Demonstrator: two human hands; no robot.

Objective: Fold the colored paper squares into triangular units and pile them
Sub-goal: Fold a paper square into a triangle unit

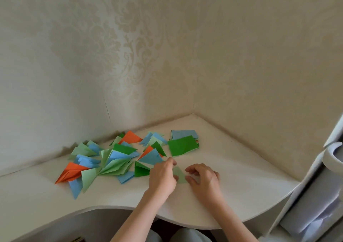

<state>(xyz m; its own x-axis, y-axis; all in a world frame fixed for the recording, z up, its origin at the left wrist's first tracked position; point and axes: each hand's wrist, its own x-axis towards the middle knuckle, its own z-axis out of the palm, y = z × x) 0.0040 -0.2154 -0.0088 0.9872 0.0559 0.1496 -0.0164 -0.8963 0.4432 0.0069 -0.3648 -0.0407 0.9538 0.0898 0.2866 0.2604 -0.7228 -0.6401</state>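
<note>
A pale green paper piece (179,174), folded to a triangle, lies flat on the white desk (241,176) between my hands. My left hand (162,176) presses its left edge with curled fingers, and my right hand (203,178) pinches its right corner with thumb and fingers. A spread pile of folded triangles (111,160) in orange, blue, light green and dark green covers the desk to the left. Behind my hands sits a stack of unfolded squares (182,145), dark green on top, with blue sheets (183,134) behind it.
The desk fills a wall corner; patterned wallpaper (130,56) rises behind and to the right. Its curved front edge (185,221) runs just below my forearms. A white cabinet with a handle (332,158) stands at the right.
</note>
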